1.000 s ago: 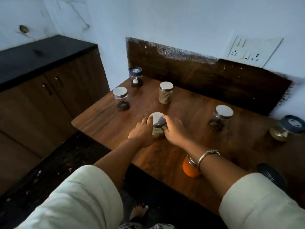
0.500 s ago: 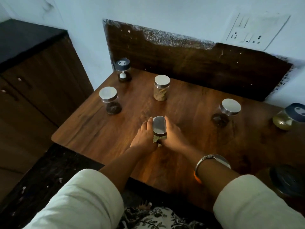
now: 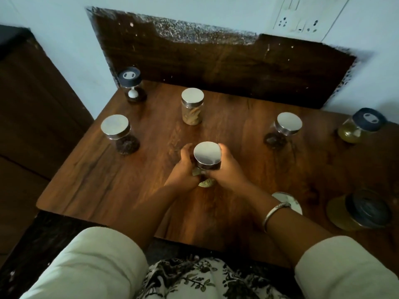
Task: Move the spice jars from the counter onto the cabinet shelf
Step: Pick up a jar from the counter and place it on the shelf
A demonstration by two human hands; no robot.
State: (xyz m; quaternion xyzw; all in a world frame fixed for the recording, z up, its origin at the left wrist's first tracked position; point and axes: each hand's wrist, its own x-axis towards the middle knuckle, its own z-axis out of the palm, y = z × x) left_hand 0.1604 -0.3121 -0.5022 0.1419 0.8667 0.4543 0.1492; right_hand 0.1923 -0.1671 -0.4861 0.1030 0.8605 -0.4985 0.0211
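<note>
In the middle of the wooden counter (image 3: 112, 180) there's a steel-lidded spice jar (image 3: 207, 157) with both hands clamped around it, left hand (image 3: 183, 169) on 1 side, right hand (image 3: 226, 171) on the other. Can't tell if it's lifted or touching the wood. Around it, well apart: 3 more steel-lidded jars (image 3: 192, 106) and 2 dark-lidded ones (image 3: 132, 84) near the back

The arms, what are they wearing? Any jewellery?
Both arms wear loose, pale cream sleeves, the left sleeve and the right sleeve, pushed up so the forearms are bare. A thin silver bangle circles the right wrist. No rings or watch are visible.
</note>
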